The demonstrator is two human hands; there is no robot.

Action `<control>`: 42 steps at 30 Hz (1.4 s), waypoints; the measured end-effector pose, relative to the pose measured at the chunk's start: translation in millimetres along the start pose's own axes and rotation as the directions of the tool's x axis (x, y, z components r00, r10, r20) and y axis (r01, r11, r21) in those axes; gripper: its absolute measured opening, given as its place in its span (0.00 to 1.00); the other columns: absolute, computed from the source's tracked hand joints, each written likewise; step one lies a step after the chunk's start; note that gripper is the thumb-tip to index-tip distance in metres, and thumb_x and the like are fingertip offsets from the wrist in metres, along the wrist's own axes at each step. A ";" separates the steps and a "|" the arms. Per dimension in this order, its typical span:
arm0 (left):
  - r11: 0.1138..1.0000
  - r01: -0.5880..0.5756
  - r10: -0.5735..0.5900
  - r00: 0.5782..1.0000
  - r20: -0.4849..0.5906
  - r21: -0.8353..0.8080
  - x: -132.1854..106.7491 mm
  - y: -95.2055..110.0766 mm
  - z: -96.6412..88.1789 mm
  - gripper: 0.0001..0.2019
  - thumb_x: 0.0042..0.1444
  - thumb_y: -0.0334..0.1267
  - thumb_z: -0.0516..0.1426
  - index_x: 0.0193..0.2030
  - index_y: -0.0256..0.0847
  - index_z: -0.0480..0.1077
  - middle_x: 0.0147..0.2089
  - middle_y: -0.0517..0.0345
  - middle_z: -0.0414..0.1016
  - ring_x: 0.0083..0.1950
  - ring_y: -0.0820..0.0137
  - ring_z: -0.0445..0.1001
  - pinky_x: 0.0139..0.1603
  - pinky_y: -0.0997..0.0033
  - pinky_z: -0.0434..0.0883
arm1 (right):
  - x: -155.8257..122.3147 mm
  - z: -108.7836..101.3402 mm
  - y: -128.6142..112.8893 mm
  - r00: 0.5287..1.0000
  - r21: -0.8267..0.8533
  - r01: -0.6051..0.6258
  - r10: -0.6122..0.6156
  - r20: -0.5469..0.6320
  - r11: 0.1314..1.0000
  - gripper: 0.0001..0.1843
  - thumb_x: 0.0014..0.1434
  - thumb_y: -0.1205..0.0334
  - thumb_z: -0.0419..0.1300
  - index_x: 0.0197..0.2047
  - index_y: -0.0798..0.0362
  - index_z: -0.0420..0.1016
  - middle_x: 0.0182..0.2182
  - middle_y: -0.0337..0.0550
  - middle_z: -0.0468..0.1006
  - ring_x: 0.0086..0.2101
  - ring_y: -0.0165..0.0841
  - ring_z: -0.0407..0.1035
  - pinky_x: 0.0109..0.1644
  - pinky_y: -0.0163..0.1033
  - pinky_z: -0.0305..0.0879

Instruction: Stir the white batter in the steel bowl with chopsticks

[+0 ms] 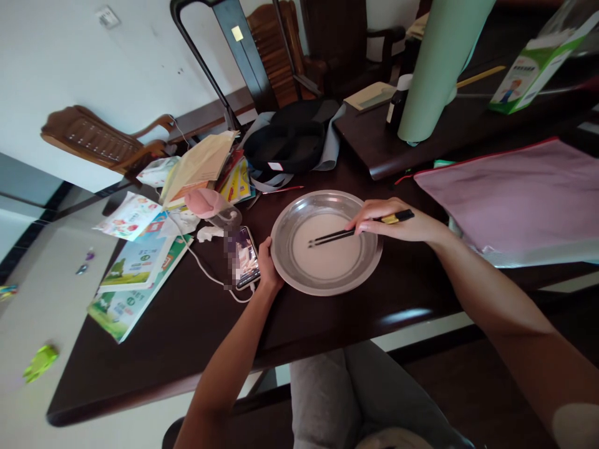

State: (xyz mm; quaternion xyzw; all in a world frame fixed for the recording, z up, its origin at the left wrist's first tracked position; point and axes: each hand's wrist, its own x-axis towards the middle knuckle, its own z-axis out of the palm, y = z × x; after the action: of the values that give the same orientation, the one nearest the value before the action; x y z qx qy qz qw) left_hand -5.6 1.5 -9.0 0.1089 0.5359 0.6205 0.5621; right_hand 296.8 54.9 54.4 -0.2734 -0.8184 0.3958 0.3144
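A round metal bowl [286, 271] stands on the dark table in front of me, with a milky white liquid [322, 262] in its bottom. My left hand [269, 265] grips the bowl's left rim. Over the bowl's right side, my right hand [390, 218] is closed around a pair of black chopsticks [334, 236] with gold-coloured ends. Their tips point left and reach the white liquid or hang just above it; I cannot tell which. Just left of my left hand lies a phone [247, 259] with its screen lit and a white cable plugged in.
Books [135, 274] and papers lie on the left of the table [187, 349], beside a pink-topped bottle [208, 204]. Behind the bowl is a black bag [290, 143]. A pink zip pouch [515, 193] lies right; a green cylinder [435, 75] and a green-white carton [524, 75] stand behind it.
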 end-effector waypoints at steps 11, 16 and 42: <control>1.000 0.003 -0.004 0.998 -0.064 -0.018 -7.1 4.2 8.3 0.11 0.49 0.43 0.59 0.20 0.43 0.72 0.21 0.60 0.76 0.32 0.64 0.80 0.39 0.67 0.77 | -2.5 -3.7 -2.4 0.999 0.078 -0.034 0.031 0.037 0.996 0.19 0.67 0.46 0.61 0.33 0.48 0.85 0.37 0.42 0.87 0.38 0.34 0.80 0.44 0.39 0.72; 1.000 -0.003 0.002 0.999 -0.047 -0.006 -5.2 2.6 6.3 0.10 0.48 0.45 0.62 0.22 0.43 0.73 0.23 0.60 0.77 0.37 0.61 0.82 0.40 0.67 0.77 | -3.6 -9.1 0.3 0.986 -0.004 -0.053 0.052 -0.159 0.999 0.17 0.67 0.49 0.62 0.31 0.47 0.85 0.35 0.42 0.87 0.38 0.35 0.80 0.44 0.41 0.71; 1.000 0.007 -0.007 0.999 -0.036 -0.002 -5.1 2.9 6.4 0.11 0.49 0.45 0.60 0.22 0.42 0.73 0.23 0.61 0.76 0.29 0.67 0.77 0.36 0.69 0.75 | -2.8 -6.5 1.8 0.991 -0.002 -0.058 0.057 -0.122 0.998 0.17 0.66 0.48 0.62 0.32 0.47 0.85 0.37 0.42 0.87 0.39 0.35 0.79 0.45 0.40 0.70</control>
State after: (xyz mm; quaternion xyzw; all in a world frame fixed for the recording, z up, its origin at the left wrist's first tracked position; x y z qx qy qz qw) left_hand -0.8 1.4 -1.7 0.0952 0.5455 0.6209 0.5549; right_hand 303.7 57.1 55.3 -0.3213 -0.7905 0.3851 0.3516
